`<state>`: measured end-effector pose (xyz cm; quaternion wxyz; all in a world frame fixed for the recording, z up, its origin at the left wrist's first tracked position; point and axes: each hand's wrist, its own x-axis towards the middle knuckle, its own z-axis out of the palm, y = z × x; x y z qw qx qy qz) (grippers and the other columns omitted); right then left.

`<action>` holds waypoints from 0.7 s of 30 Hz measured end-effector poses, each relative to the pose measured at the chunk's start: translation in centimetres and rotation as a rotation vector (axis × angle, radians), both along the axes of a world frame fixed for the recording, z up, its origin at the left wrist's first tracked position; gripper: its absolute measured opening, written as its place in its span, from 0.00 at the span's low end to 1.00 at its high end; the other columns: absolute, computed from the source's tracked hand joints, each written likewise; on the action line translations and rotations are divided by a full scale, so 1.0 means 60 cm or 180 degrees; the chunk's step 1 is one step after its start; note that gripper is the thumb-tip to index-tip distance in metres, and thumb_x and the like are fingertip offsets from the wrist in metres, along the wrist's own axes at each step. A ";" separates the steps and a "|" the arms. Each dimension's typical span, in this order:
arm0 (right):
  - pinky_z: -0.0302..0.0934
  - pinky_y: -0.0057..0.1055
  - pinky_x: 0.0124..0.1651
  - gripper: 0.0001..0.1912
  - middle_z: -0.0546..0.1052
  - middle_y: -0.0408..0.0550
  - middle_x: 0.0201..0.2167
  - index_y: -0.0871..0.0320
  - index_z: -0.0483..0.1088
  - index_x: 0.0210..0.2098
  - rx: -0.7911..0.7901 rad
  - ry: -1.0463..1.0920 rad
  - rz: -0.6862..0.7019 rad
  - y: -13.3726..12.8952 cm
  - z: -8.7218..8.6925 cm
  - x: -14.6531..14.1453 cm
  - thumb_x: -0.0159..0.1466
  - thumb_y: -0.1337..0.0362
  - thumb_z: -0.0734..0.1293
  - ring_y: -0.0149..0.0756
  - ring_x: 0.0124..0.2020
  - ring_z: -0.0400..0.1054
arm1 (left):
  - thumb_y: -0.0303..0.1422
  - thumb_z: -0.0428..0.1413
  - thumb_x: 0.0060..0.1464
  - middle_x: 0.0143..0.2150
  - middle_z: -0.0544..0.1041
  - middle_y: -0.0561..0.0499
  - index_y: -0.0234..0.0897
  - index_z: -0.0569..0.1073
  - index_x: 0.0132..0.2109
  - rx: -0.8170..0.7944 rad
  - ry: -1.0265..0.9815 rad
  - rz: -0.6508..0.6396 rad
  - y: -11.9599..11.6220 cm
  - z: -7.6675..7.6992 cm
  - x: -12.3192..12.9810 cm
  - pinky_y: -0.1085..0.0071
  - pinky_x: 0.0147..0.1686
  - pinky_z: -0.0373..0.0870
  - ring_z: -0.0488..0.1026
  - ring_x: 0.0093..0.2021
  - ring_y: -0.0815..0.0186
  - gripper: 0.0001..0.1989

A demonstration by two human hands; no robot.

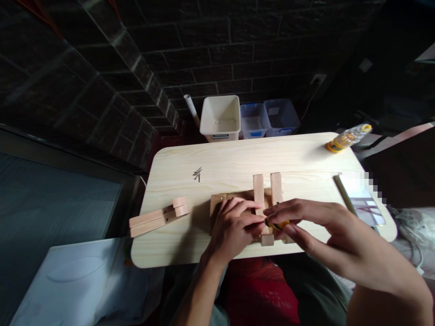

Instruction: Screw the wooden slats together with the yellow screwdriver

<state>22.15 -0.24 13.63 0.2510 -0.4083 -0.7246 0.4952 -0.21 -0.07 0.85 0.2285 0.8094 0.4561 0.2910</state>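
My right hand (326, 231) is closed around a small yellow-and-black screwdriver (277, 224), its tip pointing left at a wooden bar (258, 190). My left hand (234, 222) lies across a brown block (215, 203), fingers stretched and apart, index fingertip touching the bar beside the screwdriver tip. Whether a screw sits under those fingertips is hidden. A second wooden bar (276, 186) runs parallel on the right, partly covered by my right hand. A short wooden piece (267, 240) shows at the near end of the first bar.
Left on the table (238, 158) lies a joined wooden piece (156, 219) with dark holes. Several screws (197, 174) form a small pile. At right are a clear bottle-shaped container (348, 138) with yellow parts and a phone (362, 199). Bins (220, 129) stand behind the far edge.
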 end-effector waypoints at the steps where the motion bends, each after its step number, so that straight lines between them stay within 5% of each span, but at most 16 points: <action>1: 0.72 0.27 0.56 0.13 0.83 0.47 0.54 0.52 0.78 0.55 -0.0009 -0.0012 -0.0007 0.000 0.000 0.001 0.74 0.64 0.67 0.35 0.54 0.78 | 0.34 0.64 0.62 0.51 0.85 0.54 0.48 0.85 0.40 0.0005 -0.0003 0.0002 0.000 0.000 0.000 0.57 0.53 0.66 0.75 0.51 0.58 0.05; 21: 0.72 0.25 0.56 0.10 0.84 0.42 0.52 0.49 0.79 0.53 0.0070 -0.0094 0.0052 0.001 -0.009 0.008 0.74 0.63 0.69 0.33 0.53 0.78 | 0.34 0.65 0.62 0.52 0.85 0.55 0.48 0.85 0.41 0.0044 -0.0036 -0.0033 0.000 -0.005 -0.002 0.57 0.52 0.65 0.75 0.51 0.58 0.04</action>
